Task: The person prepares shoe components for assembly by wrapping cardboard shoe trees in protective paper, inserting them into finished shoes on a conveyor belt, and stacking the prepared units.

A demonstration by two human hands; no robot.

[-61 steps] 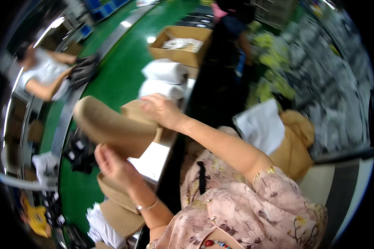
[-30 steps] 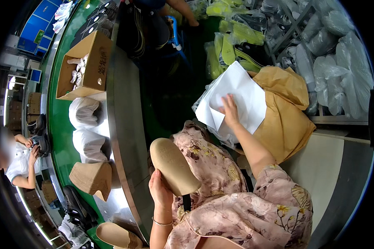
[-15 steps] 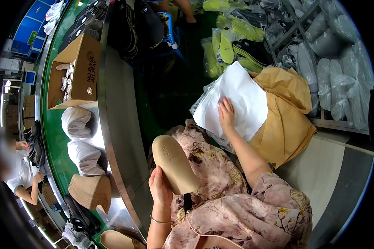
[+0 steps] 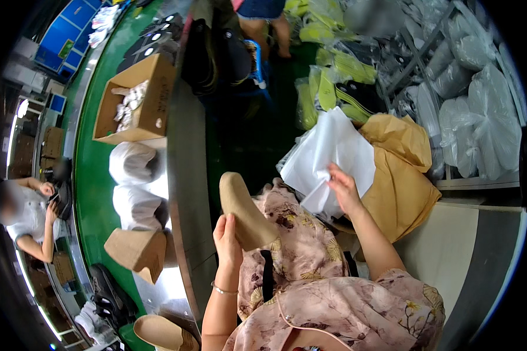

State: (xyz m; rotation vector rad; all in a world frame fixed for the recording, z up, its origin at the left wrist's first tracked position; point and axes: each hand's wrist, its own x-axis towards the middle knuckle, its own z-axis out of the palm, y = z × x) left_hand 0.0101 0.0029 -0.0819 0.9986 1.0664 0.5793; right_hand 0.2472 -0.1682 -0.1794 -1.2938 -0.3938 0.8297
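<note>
Open brown cardboard box (image 4: 139,102) on green belt, upper left, white items inside. Clear plastic bags (image 4: 480,111) stacked far right. Yellow-green plastic packs (image 4: 328,76) top centre — crumpled tan paper bag (image 4: 407,175) just below.

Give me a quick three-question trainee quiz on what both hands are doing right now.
1. True or false: the left hand holds a tan shoe.
2. What does the right hand touch?
A. cardboard box
B. white tissue paper
C. clear plastic bag
3. Fill in: the white tissue paper lies on a ____ paper bag.

Key: 1 true; 2 B; 3 brown.
</note>
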